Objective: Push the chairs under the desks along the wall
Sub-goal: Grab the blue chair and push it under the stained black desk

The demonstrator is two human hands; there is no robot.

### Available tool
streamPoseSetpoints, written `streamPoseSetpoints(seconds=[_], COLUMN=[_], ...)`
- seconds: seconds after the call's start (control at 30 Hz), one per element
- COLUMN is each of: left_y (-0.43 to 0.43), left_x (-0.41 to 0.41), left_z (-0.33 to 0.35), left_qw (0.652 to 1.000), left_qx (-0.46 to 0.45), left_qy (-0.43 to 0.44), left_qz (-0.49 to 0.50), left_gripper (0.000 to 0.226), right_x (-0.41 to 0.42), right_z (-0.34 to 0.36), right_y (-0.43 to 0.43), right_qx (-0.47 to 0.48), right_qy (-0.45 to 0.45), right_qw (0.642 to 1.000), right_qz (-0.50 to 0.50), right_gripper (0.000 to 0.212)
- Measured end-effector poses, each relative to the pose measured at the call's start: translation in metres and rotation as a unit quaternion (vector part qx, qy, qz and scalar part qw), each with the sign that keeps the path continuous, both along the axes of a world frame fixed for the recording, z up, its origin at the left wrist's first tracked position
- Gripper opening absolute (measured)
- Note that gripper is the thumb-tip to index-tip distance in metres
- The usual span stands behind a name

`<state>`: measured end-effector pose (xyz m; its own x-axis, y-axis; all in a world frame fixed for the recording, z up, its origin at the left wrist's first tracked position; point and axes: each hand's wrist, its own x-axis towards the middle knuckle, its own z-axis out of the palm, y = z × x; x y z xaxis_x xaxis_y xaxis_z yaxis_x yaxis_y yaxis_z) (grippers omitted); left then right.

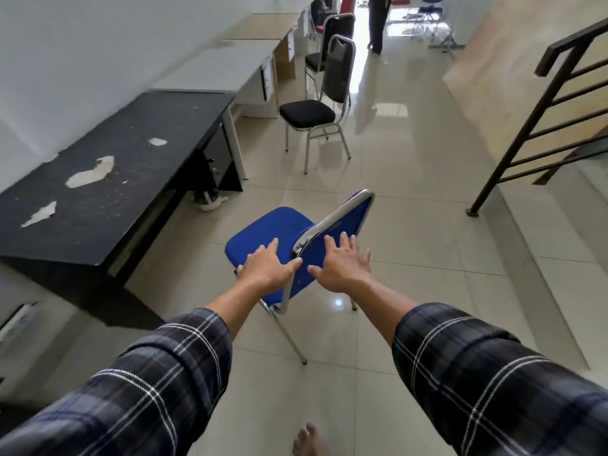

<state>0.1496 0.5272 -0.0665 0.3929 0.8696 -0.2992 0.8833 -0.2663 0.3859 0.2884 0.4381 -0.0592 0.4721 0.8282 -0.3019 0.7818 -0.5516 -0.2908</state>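
The blue padded chair with the chrome tube frame (273, 232) stood on the tiled floor (411, 225) directly in front of me, a little out from the black desk with the peeling tabletop (108, 192). Its backrest was the nearest part to me, and I saw it almost edge-on, so its long line ran away from me and to the right. The seat opened to the left, toward the desk. In my judgement the push had to go to the left, because the free space under the black desk lay on that side.

My left hand (268, 266) was over the near edge of the seat, just beside the lower corner of the backrest, with the fingers (266, 250) spread and flat. My right hand (342, 266) was on the other side, at the back face of the backrest, also with spread fingers. Neither hand closed around anything. I could not tell for sure whether the palms touched the fabric or were only very near. Both hands were about equally near to the chair.

The blue fabric looked clean and the metal was shiny. Farther along the wall, a black padded chair with a chrome frame (309, 113) stood out from the white desk (223, 67), still not under it.
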Motion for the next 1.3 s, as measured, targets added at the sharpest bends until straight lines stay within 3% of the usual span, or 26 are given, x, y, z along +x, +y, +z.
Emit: streamPoseSetpoints(seconds=[0.3, 0.47, 0.6, 0.7, 0.77, 0.87, 0.97, 1.07, 1.1, 1.13, 1.2, 1.3], left_y=[0.051, 0.062, 0.064, 0.062, 0.058, 0.049, 0.040, 0.039, 0.038, 0.040, 0.041, 0.044], left_x=[0.087, 0.116, 0.134, 0.147, 0.158, 0.170, 0.182, 0.185, 0.187, 0.185, 0.183, 0.178], left_z=[-0.027, -0.037, -0.043, -0.043, -0.043, -0.043, -0.041, -0.040, -0.032, -0.030, -0.024, -0.021], left_qw=[0.996, 0.992, 0.989, 0.975, 0.954, 0.910, 0.832, 0.671, 0.610, 0.558, 0.469, 0.345], left_qx=[-0.073, -0.104, -0.060, -0.028, -0.013, -0.002, -0.030, -0.087, -0.108, -0.122, -0.151, -0.181], left_qy=[-0.032, -0.074, -0.079, -0.027, 0.002, 0.006, -0.049, -0.225, -0.294, -0.357, -0.449, -0.538], left_qz=[-0.036, 0.001, 0.106, 0.219, 0.301, 0.415, 0.551, 0.701, 0.728, 0.739, 0.746, 0.748], left_gripper=[0.077, 0.061, 0.062, 0.050, 0.044, 0.052, 0.053, 0.079, 0.076, 0.059, 0.018, 0.016], right_x=[0.080, 0.122, 0.151, 0.174, 0.191, 0.213, 0.227, 0.235, 0.237, 0.240, 0.242, 0.252], right_z=[-0.007, -0.020, -0.033, -0.040, -0.041, -0.037, -0.042, -0.047, -0.047, -0.047, -0.045, -0.043], right_y=[0.058, 0.084, 0.099, 0.109, 0.116, 0.132, 0.141, 0.146, 0.148, 0.152, 0.155, 0.160], right_qx=[0.056, 0.053, 0.074, 0.090, 0.086, 0.055, 0.033, 0.040, 0.036, 0.033, 0.029, 0.042], right_qy=[0.026, 0.040, 0.025, 0.056, 0.091, 0.166, 0.211, 0.250, 0.284, 0.330, 0.448, 0.593], right_qw=[0.997, 0.997, 0.997, 0.994, 0.992, 0.985, 0.976, 0.964, 0.950, 0.925, 0.841, 0.697], right_qz=[-0.045, -0.030, -0.016, -0.011, -0.002, -0.007, -0.040, -0.081, -0.124, -0.184, -0.304, -0.400], right_gripper=[0.078, 0.065, 0.051, 0.045, 0.043, 0.037, 0.043, 0.061, 0.065, 0.065, 0.054, 0.016])
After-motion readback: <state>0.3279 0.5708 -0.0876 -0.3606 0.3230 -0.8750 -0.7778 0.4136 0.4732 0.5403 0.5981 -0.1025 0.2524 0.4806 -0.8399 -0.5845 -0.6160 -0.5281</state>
